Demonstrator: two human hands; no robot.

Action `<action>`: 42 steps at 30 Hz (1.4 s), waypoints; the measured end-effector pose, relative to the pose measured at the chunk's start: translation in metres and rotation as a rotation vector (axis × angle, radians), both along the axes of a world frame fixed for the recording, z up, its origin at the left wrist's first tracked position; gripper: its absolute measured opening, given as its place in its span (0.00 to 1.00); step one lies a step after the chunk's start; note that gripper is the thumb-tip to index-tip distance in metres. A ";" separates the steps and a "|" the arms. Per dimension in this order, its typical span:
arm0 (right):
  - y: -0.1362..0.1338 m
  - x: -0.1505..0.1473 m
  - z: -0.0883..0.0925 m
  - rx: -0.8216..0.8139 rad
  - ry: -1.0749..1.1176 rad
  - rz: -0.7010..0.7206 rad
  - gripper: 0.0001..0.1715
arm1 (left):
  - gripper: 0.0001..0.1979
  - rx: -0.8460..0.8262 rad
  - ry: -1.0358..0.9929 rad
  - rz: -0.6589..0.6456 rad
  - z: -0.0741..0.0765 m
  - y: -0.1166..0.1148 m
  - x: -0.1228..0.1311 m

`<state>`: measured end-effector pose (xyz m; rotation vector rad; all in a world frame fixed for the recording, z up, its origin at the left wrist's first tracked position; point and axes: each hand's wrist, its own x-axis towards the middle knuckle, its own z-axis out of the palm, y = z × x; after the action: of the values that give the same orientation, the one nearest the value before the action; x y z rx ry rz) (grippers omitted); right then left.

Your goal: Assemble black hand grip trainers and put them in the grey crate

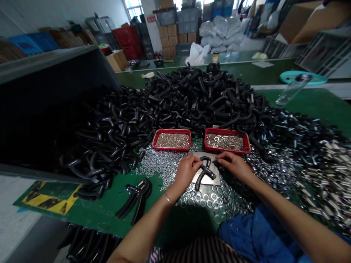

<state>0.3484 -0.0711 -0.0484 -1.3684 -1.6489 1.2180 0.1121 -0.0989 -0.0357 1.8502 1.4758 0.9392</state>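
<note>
My left hand (188, 170) is closed on a black curved plastic handle (203, 177), pinching it near its hooked upper end. The handle lies over a flat metal plate (215, 179). At the right of the plate, my right hand (233, 164) has thumb and fingers pinched together; what is between them is too small to make out. Around the plate lie many loose metal rings (208, 200). To the left rests a V-shaped black hand grip (139, 197) with two handles and a metal spring.
Behind the plate stand a left red tray (157, 147) and a right red tray (248, 148) of small metal parts. Black handles (192, 95) are heaped behind and spill from a large grey bin (106, 69). Metal springs (329, 182) are piled right, with a clear bottle (292, 90) farther back.
</note>
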 end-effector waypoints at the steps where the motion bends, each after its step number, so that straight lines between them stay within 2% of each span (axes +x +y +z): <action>1: 0.000 0.002 0.001 -0.009 0.010 -0.019 0.15 | 0.04 0.041 0.066 -0.004 -0.004 0.003 0.004; 5: -0.001 0.006 0.003 -0.049 -0.009 -0.069 0.16 | 0.05 0.117 0.213 0.019 -0.016 0.007 0.012; 8: -0.001 0.002 0.004 -0.047 -0.093 -0.060 0.15 | 0.06 0.161 0.334 0.008 -0.017 0.004 0.013; 12: 0.005 -0.012 0.005 0.064 -0.250 0.010 0.14 | 0.10 0.263 0.588 -0.138 -0.014 0.003 0.015; 16: 0.013 -0.020 0.001 0.125 -0.330 0.041 0.12 | 0.11 0.295 0.695 -0.240 -0.014 0.005 0.018; 21: 0.019 -0.019 -0.006 0.113 -0.369 0.057 0.12 | 0.11 0.297 0.674 -0.231 -0.016 0.005 0.017; 24: 0.019 -0.021 -0.003 0.134 -0.434 0.082 0.12 | 0.11 0.289 0.657 -0.221 -0.016 0.005 0.017; 30: 0.013 -0.034 0.013 0.360 -0.890 0.151 0.12 | 0.11 0.244 0.583 -0.180 -0.012 -0.011 0.017; 31: 0.013 -0.036 0.015 0.388 -0.923 0.180 0.12 | 0.12 0.237 0.563 -0.175 -0.012 -0.016 0.016; 34: 0.013 -0.038 0.016 0.415 -0.924 0.255 0.11 | 0.22 0.221 0.506 -0.182 -0.012 -0.029 0.013; 38: 0.008 -0.017 0.017 0.400 -0.813 0.278 0.12 | 0.23 0.193 0.475 -0.221 -0.010 -0.033 0.002; 40: -0.002 0.007 0.018 0.404 -0.762 0.176 0.14 | 0.23 0.183 0.460 -0.247 -0.009 -0.031 -0.003; 42: -0.018 0.034 0.019 0.403 -0.850 0.046 0.18 | 0.23 0.167 0.436 -0.276 -0.008 -0.029 -0.007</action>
<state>0.3823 -0.0887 -0.0293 -1.6836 -2.3272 0.2502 0.1051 -0.1276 -0.0436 2.4222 1.3558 0.5615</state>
